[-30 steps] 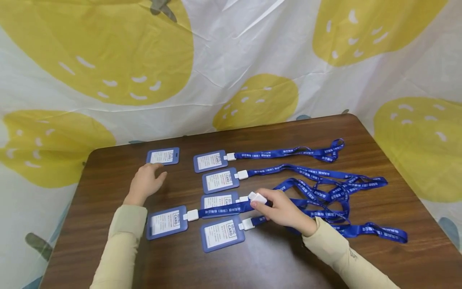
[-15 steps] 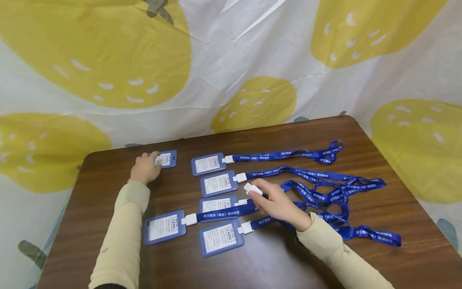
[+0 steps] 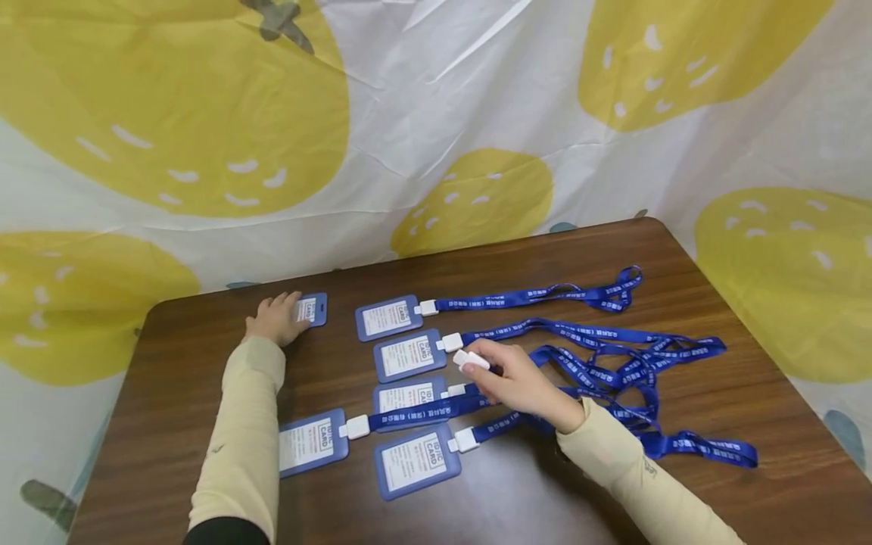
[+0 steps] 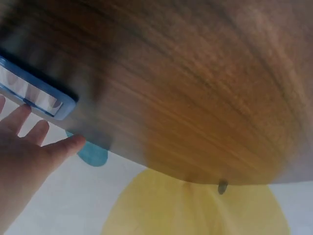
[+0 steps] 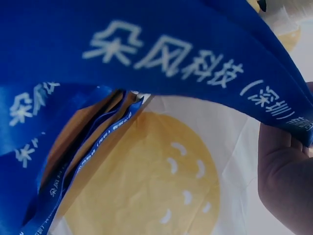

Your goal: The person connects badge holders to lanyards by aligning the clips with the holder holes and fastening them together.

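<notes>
My left hand (image 3: 275,319) lies over the left part of a loose blue badge holder (image 3: 315,309) at the back left of the table. In the left wrist view the fingers are spread, with fingertips at the edge of the badge holder (image 4: 36,93); the thumb is hidden. My right hand (image 3: 519,378) pinches the white clip (image 3: 471,360) of a blue lanyard between thumb and forefinger, above the table. Its printed strap (image 5: 161,54) runs back toward the right hand (image 5: 283,171) in the right wrist view. No badge holder hangs from this clip.
Several badge holders with lanyards lie on the brown table (image 3: 327,499), including a back one (image 3: 388,318), a front one (image 3: 418,461) and a left one (image 3: 313,441). Blue straps (image 3: 613,363) tangle at the right. A lemon-patterned cloth (image 3: 381,113) stands behind.
My left hand has reached back onto the loose badge holder and now covers part of it. The right hand has shifted slightly left with the white clip.
</notes>
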{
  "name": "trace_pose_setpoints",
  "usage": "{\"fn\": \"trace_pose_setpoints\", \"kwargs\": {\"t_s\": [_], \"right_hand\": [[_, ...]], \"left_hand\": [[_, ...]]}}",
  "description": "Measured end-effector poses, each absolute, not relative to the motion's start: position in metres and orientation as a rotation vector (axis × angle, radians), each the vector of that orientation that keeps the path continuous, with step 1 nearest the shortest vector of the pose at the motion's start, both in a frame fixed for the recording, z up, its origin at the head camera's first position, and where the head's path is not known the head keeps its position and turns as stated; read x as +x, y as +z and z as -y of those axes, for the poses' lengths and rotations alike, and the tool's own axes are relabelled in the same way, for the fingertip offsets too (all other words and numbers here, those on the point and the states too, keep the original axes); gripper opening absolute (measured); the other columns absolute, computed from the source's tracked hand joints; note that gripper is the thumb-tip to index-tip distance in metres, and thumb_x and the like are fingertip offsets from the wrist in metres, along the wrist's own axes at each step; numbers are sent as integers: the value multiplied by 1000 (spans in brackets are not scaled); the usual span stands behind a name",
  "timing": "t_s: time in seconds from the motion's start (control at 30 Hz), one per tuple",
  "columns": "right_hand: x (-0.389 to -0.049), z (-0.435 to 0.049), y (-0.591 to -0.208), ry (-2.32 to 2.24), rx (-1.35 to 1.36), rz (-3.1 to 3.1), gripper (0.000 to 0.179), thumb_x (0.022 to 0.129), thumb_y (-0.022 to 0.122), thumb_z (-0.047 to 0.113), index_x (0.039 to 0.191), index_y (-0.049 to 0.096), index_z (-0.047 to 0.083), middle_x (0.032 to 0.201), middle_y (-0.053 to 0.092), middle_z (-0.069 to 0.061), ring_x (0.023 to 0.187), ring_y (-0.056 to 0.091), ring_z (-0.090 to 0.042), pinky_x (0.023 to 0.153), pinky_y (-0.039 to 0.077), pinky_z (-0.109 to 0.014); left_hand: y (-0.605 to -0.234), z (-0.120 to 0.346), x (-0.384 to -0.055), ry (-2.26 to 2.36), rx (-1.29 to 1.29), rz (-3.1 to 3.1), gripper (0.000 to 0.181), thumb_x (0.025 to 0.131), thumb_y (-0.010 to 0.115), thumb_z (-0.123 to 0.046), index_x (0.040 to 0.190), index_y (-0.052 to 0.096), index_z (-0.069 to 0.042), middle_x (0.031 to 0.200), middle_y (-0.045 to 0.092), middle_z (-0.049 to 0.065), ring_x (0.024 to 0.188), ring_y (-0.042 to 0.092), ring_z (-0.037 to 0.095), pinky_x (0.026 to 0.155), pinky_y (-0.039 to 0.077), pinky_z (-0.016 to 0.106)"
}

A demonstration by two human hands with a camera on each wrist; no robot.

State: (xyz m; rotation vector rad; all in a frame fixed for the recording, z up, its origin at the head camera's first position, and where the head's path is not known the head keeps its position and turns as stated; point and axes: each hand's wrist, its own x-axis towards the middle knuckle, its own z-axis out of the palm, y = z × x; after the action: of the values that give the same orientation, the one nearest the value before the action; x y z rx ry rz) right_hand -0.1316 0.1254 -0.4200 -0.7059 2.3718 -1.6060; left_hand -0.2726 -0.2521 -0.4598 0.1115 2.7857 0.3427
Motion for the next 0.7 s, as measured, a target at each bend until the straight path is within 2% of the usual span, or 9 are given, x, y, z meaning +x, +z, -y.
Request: {"fn": "trace_pose_setpoints", "kwargs": {"t_s": [0.1, 0.3, 0.5, 0.7], "right_hand": [[-135, -124, -418, -1601, -723, -2371, 10, 92, 53, 13, 94, 57, 4, 62, 53, -1, 47, 50, -12, 42, 44, -27], [-140, -121, -414, -1588, -739, -2392, 12, 90, 57, 14, 88, 60, 3, 65, 59, -6, 50, 55, -13, 46, 48, -30], [-144, -120, -408, -1580, -678, -2430, 14, 85, 64, 19, 87, 66, 5, 61, 55, -1, 47, 53, -19, 43, 41, -24], [-146, -121, -409, -1580, -560, -2443, 20, 81, 69, 20, 91, 69, 3, 59, 54, -3, 45, 47, -14, 41, 37, -22]], "left_hand": [[-459, 251, -273, 304, 127, -2784, 66, 90, 54, -28, 139, 22, 1, 141, 21, 30, 126, 15, 50, 92, 18, 70], [-459, 250, -275, 289, 136, -2827, 73, 84, 63, -34, 135, 30, 7, 130, 31, 34, 118, 26, 49, 89, 28, 65], [-464, 250, -275, 348, 122, -2895, 79, 74, 71, -39, 128, 39, 8, 118, 37, 34, 109, 29, 47, 84, 33, 63], [-465, 250, -275, 391, 92, -2907, 81, 69, 75, -41, 127, 43, 4, 112, 36, 33, 104, 28, 44, 78, 38, 62]]}}
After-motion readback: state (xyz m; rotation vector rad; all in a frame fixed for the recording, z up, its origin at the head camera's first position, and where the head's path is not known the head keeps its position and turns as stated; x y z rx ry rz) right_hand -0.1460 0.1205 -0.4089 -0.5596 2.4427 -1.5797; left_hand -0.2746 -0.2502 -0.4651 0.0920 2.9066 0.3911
